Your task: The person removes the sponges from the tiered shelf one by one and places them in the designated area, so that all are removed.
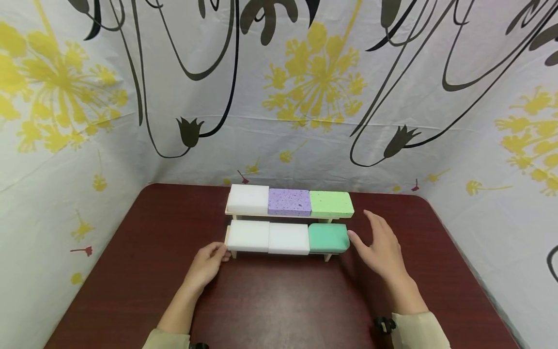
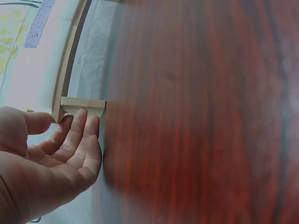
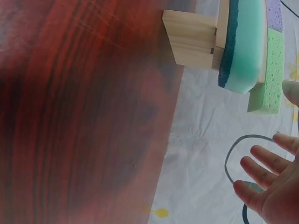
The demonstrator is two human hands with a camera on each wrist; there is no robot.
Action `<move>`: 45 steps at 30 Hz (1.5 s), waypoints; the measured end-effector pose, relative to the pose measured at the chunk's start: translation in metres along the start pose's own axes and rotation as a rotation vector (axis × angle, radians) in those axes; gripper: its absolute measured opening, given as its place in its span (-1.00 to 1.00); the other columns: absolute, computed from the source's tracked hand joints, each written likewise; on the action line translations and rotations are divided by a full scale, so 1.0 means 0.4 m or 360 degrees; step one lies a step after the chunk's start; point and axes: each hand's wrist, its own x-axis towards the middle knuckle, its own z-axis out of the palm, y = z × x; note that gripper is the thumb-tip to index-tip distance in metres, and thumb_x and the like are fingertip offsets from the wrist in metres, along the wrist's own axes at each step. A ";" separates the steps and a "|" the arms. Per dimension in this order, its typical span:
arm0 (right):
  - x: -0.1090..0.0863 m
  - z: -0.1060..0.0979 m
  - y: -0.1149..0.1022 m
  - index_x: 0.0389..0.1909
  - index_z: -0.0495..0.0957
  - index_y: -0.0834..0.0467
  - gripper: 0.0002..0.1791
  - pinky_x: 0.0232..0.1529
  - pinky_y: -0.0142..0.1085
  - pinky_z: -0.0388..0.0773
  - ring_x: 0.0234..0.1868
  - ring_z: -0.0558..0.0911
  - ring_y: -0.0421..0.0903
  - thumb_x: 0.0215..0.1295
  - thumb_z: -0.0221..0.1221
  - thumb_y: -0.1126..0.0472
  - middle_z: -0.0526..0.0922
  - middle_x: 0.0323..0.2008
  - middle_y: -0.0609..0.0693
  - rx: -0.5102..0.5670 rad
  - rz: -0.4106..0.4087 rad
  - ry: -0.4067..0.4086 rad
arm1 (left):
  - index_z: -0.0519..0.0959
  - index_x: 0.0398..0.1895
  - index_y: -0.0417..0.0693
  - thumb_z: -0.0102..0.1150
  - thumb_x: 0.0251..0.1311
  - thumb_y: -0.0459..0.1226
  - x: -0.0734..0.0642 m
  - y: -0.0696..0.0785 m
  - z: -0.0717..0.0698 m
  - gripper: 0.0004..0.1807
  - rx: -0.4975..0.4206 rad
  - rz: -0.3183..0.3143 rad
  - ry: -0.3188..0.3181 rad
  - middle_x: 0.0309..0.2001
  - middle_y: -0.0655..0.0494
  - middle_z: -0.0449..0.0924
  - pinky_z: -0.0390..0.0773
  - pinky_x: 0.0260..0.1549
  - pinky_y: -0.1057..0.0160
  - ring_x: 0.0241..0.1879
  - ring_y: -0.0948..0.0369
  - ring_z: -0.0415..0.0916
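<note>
My left hand [image 1: 207, 264] grips the left end of the front small wooden rack [image 2: 83, 102], thumb at its edge and fingers curled underneath. On that rack sit two white sponges [image 1: 248, 236] and, at the right, a teal sponge [image 1: 329, 237] with a dark scouring layer [image 3: 229, 46] below. My right hand [image 1: 383, 249] is beside the teal sponge with its fingers spread, holding nothing. In the right wrist view, these fingers [image 3: 264, 168] are apart from both racks. Behind stands a second wooden rack [image 1: 250, 214] bearing a white sponge [image 1: 248, 198], a speckled purple sponge [image 1: 289, 201] and a light green sponge [image 1: 332, 204].
Both racks stand on short legs toward the back of a dark red wood-grain table [image 1: 287, 300]. A white cloth [image 1: 279, 145] with yellow flowers and dark stems hangs behind and along both sides. A dark wristband [image 1: 384, 325] is on the right wrist.
</note>
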 end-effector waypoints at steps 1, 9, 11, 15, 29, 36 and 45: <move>0.002 0.000 0.000 0.47 0.27 0.19 -0.21 0.03 0.41 0.43 0.28 0.42 0.34 0.38 0.27 -0.11 0.36 0.37 0.27 0.0001 -0.0003 0.0004 | 0.57 0.12 -0.34 -0.04 0.55 -0.25 0.000 0.000 0.000 -0.67 -0.0017 -0.0001 -0.0001 -0.10 -0.11 0.68 0.63 0.00 0.07 -0.08 0.07 0.64; 0.010 0.000 -0.005 0.44 0.30 0.22 -0.23 0.04 0.39 0.43 0.27 0.42 0.34 0.35 0.30 -0.08 0.38 0.35 0.28 0.0006 -0.0031 0.0025 | 0.45 0.27 -0.47 0.06 0.48 -0.38 0.006 0.004 -0.002 -0.61 -0.0372 -0.0071 0.0029 -0.02 -0.26 0.63 0.70 -0.09 0.22 -0.14 0.10 0.64; 0.014 0.000 -0.007 0.44 0.31 0.21 -0.23 0.06 0.39 0.42 0.28 0.41 0.33 0.35 0.30 -0.07 0.38 0.35 0.28 0.0014 -0.0038 0.0030 | 0.45 0.26 -0.48 0.07 0.47 -0.41 0.009 0.005 -0.001 -0.61 -0.0467 -0.0093 0.0046 -0.01 -0.29 0.61 0.70 -0.11 0.27 -0.11 0.09 0.63; 0.021 -0.002 -0.012 0.44 0.32 0.20 -0.24 0.08 0.38 0.41 0.29 0.40 0.32 0.34 0.31 -0.05 0.39 0.35 0.27 0.0023 -0.0046 0.0034 | 0.44 0.26 -0.50 0.08 0.43 -0.47 0.013 0.006 0.003 -0.61 -0.0604 -0.0116 0.0092 0.03 -0.33 0.58 0.70 -0.11 0.34 -0.08 0.08 0.62; 0.049 0.010 -0.029 0.41 0.34 0.24 -0.26 0.16 0.40 0.32 0.33 0.35 0.32 0.34 0.32 -0.02 0.37 0.35 0.28 0.0022 -0.0118 0.0025 | 0.46 0.24 -0.50 0.16 0.38 -0.49 0.018 -0.007 -0.001 -0.60 -0.0786 -0.0150 0.0120 -0.12 -0.13 0.63 0.69 -0.10 0.37 -0.15 0.21 0.63; 0.078 0.016 -0.033 0.38 0.35 0.28 -0.25 0.22 0.40 0.28 0.34 0.33 0.32 0.30 0.35 -0.02 0.37 0.34 0.31 0.0004 -0.0164 0.0018 | 0.48 0.22 -0.50 0.16 0.37 -0.50 0.018 -0.010 -0.001 -0.61 -0.0787 -0.0149 0.0111 -0.12 -0.13 0.64 0.69 -0.12 0.37 -0.17 0.22 0.64; 0.105 0.021 -0.036 0.41 0.33 0.27 -0.21 0.22 0.42 0.25 0.34 0.33 0.30 0.29 0.36 -0.05 0.38 0.33 0.29 -0.0030 -0.0211 -0.0019 | 0.49 0.21 -0.50 0.16 0.37 -0.50 0.025 -0.010 -0.004 -0.62 -0.0785 -0.0168 0.0096 -0.17 -0.08 0.66 0.69 -0.15 0.39 -0.20 0.25 0.63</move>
